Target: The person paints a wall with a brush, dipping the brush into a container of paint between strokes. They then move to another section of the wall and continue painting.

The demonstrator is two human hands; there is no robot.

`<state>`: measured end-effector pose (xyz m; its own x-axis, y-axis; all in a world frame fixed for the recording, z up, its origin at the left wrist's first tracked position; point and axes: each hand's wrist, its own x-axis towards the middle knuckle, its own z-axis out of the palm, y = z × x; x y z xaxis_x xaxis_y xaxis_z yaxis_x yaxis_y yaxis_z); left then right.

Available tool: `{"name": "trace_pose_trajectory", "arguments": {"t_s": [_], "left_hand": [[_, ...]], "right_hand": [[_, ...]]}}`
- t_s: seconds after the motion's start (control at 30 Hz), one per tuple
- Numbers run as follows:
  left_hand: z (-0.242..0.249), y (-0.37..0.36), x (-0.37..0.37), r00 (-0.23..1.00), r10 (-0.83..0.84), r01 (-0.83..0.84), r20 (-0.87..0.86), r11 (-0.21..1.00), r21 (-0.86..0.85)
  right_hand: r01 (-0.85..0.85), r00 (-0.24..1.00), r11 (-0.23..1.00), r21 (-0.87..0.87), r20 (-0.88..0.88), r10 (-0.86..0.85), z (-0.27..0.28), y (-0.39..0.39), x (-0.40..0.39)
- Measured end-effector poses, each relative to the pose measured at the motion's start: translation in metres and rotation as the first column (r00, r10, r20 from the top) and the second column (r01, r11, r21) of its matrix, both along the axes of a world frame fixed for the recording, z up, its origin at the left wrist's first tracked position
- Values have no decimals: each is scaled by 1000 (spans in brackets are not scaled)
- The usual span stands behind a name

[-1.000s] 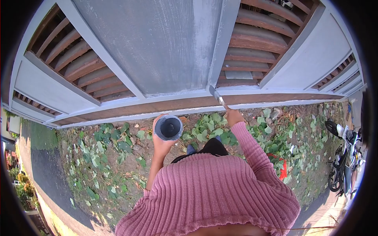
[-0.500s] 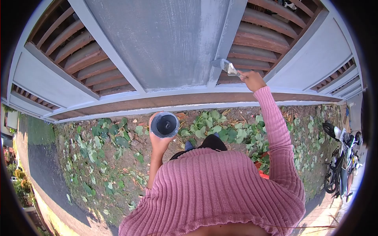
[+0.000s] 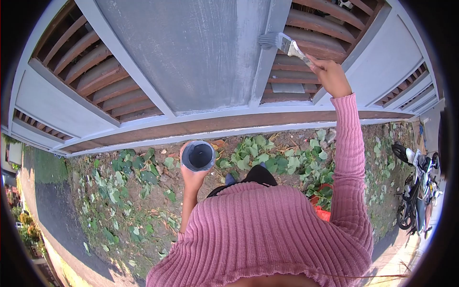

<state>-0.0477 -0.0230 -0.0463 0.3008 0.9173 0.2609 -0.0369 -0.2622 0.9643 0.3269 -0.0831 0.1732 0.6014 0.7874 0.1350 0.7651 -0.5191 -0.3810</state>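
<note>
My left hand (image 3: 191,176) is wrapped round a grey cup (image 3: 198,156) with dark grey paint inside, held upright in front of my torso. In my right hand (image 3: 330,76) is the handle of a paintbrush (image 3: 291,47), gripped with the arm stretched forward. The brush's grey bristles touch the light grey upright frame strip (image 3: 268,60) between a wide grey panel (image 3: 191,57) and brown slats (image 3: 306,62). The panel's paint looks streaky.
A brown and grey base rail (image 3: 205,126) runs along the wall's bottom. Leafy plants (image 3: 253,148) cover the soil by my feet. Another slatted opening (image 3: 103,71) is on the left. A motorcycle (image 3: 417,191) stands far right, and a paved path (image 3: 57,210) lies left.
My right hand and the paintbrush have moved up along the frame strip, and the hand sits further right. My left hand still holds the cup, now slightly lower in view.
</note>
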Motion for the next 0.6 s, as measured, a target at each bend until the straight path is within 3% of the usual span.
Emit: {"name": "trace_pose_trajectory", "arguments": {"t_s": [0.03, 0.17, 0.23, 0.33, 0.47, 0.6], "left_hand": [[2, -1, 2, 1000, 0, 0, 16, 1000, 1], [3, -5, 4, 999, -33, 34, 8, 999, -33], [0, -4, 4, 999, -37, 37, -10, 999, -14], [0, -7, 5, 998, -49, 49, -28, 999, 0], [11, -10, 6, 998, -61, 61, -7, 998, 2], [11, -10, 3, 998, -54, 53, -11, 998, -35]], "right_hand": [[-31, 998, 993, 110, 66, 24, 3, -3, 0], [-27, 986, 961, 275, 167, -21, 17, -17, -25], [-52, 987, 862, 504, 155, -32, 14, -19, -37], [7, 956, 811, 586, 235, -178, -12, 4, -41], [-45, 923, 793, 608, 328, -200, -95, 35, -17], [39, 946, 839, 543, 250, -206, -174, 46, -26]]}}
